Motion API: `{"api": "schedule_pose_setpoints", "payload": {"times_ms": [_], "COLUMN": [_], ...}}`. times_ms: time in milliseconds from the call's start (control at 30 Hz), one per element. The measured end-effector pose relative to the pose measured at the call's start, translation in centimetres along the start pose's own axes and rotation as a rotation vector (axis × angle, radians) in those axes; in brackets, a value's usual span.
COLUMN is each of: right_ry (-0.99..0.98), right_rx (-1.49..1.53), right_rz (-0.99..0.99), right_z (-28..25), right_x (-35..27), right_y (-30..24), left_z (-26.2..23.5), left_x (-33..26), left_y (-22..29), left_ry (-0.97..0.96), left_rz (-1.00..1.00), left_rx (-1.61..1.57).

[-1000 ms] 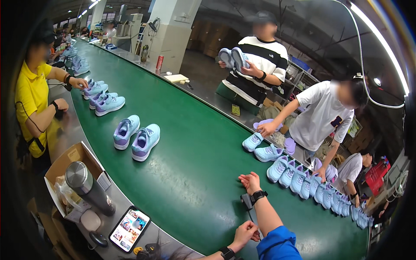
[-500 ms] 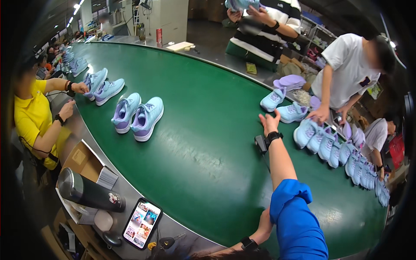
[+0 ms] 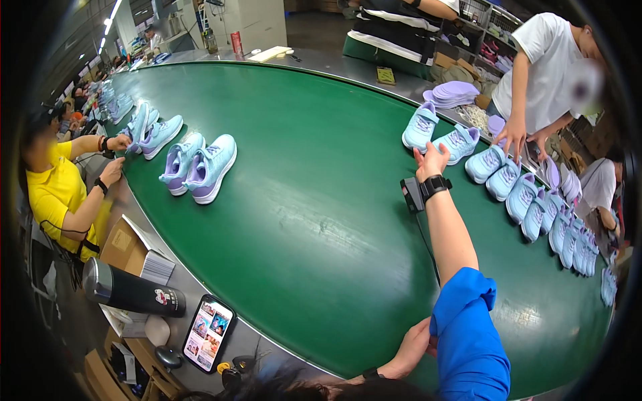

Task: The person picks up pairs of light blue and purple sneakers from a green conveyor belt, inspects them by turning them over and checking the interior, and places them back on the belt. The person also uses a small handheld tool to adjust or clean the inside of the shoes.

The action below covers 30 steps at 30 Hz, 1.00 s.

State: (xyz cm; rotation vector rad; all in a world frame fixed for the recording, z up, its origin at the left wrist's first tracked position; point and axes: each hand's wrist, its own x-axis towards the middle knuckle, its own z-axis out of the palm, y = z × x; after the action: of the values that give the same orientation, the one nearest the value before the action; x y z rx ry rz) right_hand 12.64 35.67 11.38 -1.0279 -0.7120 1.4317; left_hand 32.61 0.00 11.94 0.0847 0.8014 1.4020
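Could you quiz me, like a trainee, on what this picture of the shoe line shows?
1. True or false: the right hand, stretched across the green belt, is shut around a shoe.
2. Which things lie nearest that hand? A) the dark flask B) the pair of light blue shoes C) the phone
3. Fill the gap: the left hand rests at the belt's ____ edge.

Key: 1 false, its fingers are spread and it holds nothing. 2 B. 3 near.
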Motion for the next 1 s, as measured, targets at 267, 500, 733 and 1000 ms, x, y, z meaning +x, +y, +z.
{"api": "schedule_pose_setpoints", "payload": {"times_ms": [267, 500, 733, 1000], "right_ry": [-0.094, -0.895, -0.585, -0.393], "right_rx": [-0.265, -0.598, -1.181, -1.177], "right_rz": [0.026, 0.525, -0.086, 0.043], "right_z": [-1.6, -16.5, -33.6, -37.6], "right_x": [1.2, -7.5, -19.5, -33.0], "right_y": [-0.7, -11.7, -25.4, -18.8], "left_z": [-0.9, -2.4, -2.3, -3.2], "left_x": [0.3, 0.3, -0.1, 0.8], "left_y": [0.0, 4.3, 5.6, 2.9], "left_ry": [0.042, 0.743, 0.546, 0.043], "left_rz": [0.221, 0.958, 0.933, 0.703], "left_rx": [0.082, 0.579, 0.502, 0.817]}}
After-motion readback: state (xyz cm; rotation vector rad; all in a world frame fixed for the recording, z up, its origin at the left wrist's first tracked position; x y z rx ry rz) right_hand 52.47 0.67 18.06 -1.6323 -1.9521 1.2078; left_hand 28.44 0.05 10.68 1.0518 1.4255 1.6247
